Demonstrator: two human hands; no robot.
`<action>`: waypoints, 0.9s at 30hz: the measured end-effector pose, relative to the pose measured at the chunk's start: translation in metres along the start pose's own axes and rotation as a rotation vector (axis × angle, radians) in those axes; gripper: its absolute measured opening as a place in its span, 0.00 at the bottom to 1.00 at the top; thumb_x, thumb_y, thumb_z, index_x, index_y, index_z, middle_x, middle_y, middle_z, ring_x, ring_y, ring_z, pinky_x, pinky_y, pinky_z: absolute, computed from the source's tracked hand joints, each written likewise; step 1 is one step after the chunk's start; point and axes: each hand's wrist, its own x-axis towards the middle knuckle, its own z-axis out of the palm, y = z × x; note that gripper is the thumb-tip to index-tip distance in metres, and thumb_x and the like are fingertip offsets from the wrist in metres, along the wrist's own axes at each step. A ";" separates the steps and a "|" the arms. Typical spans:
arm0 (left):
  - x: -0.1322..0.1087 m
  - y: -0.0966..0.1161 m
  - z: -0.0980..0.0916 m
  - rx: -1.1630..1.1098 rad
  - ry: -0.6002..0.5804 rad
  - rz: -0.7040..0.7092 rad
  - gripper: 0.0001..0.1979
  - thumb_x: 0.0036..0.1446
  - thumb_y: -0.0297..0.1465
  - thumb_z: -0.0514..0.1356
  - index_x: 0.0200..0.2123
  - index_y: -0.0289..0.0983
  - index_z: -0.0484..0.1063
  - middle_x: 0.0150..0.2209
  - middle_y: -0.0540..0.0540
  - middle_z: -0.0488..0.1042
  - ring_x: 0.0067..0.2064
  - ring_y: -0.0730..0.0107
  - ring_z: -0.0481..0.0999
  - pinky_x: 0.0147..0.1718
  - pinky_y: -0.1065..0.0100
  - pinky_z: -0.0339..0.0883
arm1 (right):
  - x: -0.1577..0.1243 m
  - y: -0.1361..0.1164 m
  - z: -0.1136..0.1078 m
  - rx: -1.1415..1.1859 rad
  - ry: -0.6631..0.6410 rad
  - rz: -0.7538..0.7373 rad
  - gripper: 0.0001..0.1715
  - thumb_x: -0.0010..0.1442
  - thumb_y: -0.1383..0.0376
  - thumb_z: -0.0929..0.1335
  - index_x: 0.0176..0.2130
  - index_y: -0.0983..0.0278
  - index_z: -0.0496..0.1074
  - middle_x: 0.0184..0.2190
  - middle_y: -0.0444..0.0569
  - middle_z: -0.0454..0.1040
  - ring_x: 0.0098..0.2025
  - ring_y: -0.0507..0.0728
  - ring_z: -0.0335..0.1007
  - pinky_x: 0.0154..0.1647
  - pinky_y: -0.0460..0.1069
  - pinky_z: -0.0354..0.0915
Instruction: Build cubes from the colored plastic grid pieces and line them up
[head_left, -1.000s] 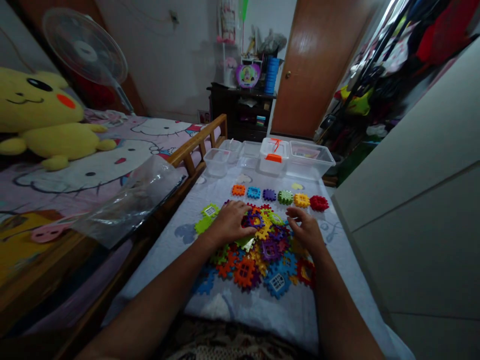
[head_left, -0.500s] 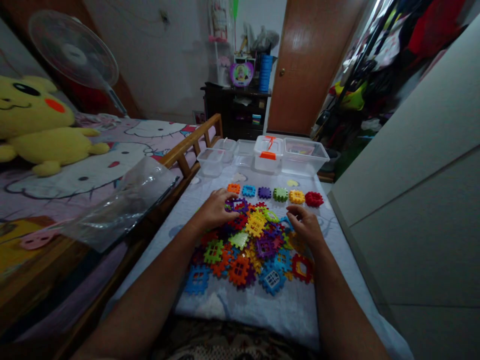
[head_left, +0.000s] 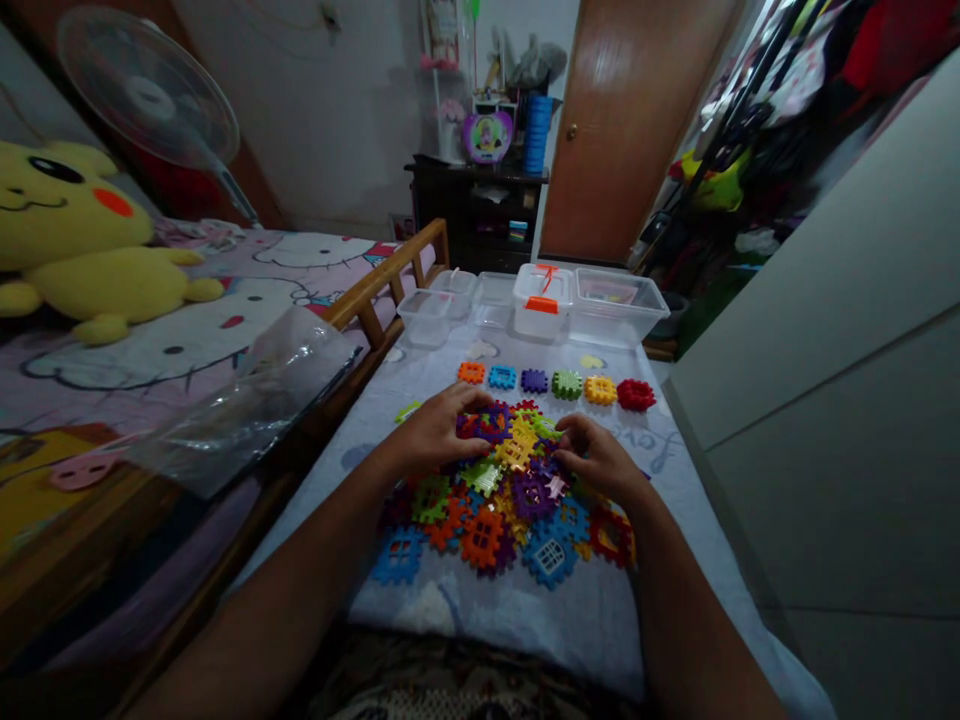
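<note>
Drawn closer together, left hand [head_left: 435, 430] and right hand [head_left: 600, 455] curl over the toothed-tile pile [head_left: 517, 452] on the cloth [head_left: 525, 615], the left around a purple tile [head_left: 496, 421], though whether either grips anything I cannot tell.

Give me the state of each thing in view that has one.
Piece pile: loose, overlapping.
Left hand grip: curved over the pile; hold unclear.
Right hand grip: bent at the pile's right; hold unclear.
Six far blocks: lined up in a row.
Orange-latched box: lid on.
Left front tub: open-topped.
Clear bag: wrinkled.
Fan: running or not, can't tell.
</note>
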 end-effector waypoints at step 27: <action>-0.023 0.002 0.011 0.056 0.028 -0.031 0.23 0.50 0.34 0.65 0.51 0.42 0.69 0.50 0.45 0.71 0.52 0.59 0.72 0.54 0.57 0.66 | 0.008 -0.017 0.021 0.493 0.215 0.036 0.18 0.44 0.58 0.78 0.33 0.60 0.72 0.30 0.43 0.73 0.32 0.53 0.69 0.36 0.49 0.66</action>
